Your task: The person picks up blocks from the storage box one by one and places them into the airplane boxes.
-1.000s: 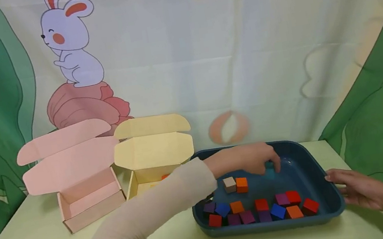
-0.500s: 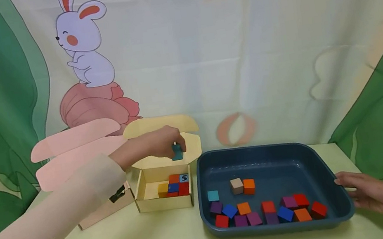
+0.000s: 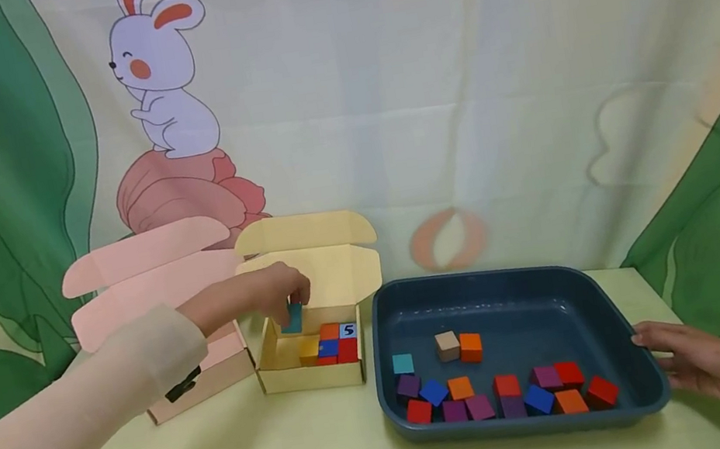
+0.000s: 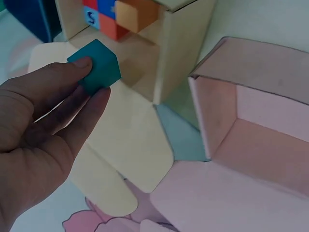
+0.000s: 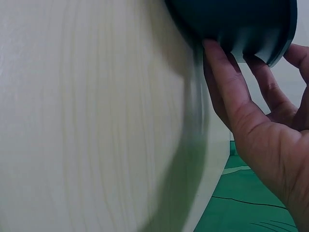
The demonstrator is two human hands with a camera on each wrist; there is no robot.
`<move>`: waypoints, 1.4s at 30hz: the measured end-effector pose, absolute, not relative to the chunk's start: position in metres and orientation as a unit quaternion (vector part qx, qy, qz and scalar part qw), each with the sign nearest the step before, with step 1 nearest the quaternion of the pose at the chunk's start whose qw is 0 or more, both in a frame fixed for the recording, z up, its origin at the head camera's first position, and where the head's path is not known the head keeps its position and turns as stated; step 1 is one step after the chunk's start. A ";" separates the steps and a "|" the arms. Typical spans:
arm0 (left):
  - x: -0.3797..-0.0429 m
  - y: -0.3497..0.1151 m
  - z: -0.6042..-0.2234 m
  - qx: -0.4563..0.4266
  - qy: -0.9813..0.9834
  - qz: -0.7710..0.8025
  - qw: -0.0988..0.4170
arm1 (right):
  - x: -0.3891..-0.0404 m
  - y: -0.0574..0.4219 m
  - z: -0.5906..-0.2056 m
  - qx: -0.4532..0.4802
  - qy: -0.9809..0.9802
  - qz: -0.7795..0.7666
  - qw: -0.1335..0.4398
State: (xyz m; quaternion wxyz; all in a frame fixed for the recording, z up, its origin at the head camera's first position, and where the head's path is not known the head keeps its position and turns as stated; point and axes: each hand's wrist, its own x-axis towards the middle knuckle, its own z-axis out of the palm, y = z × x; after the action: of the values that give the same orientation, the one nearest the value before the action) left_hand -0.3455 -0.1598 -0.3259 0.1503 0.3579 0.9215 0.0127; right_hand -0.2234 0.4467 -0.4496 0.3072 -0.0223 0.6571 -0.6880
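My left hand (image 3: 279, 291) pinches a teal cube (image 3: 292, 318) between thumb and fingertips, over the left part of the yellow box (image 3: 311, 377). In the left wrist view the teal cube (image 4: 100, 66) is tilted in the fingers of the left hand (image 4: 43, 108). Blue, red, orange and yellow cubes, one marked 5 (image 3: 348, 330), sit together at the right side of the yellow box. At the right, my right hand (image 3: 702, 357) grips the rim of the dark blue tray (image 3: 533, 425); in the right wrist view, the fingers of the right hand (image 5: 270, 130) touch the tray's outer wall (image 5: 236, 24).
Several cubes lie in the tray, mostly along its near side, including a teal cube (image 3: 402, 364), a plain wooden cube (image 3: 447, 346) and an orange cube (image 3: 471, 347). A pink box (image 3: 230, 369) with raised lid stands left, partly behind the left sleeve. A printed curtain (image 3: 313, 106) hangs behind.
My left hand has carried the teal cube left from the tray, then down over the yellow box. The right hand stays at the tray's rim. The head view has shifted slightly.
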 end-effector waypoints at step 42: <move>-0.344 -0.155 -0.379 0.319 0.921 0.101 0.200 | -0.219 0.450 -0.451 -0.039 0.603 -0.731 0.316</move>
State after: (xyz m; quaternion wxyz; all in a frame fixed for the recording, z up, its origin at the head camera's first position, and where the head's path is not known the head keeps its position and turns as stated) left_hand -0.3439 -0.1545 -0.3788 0.2005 0.3194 0.9206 0.1014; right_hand -0.2194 0.4497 -0.4506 0.3160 -0.0387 0.6034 -0.7312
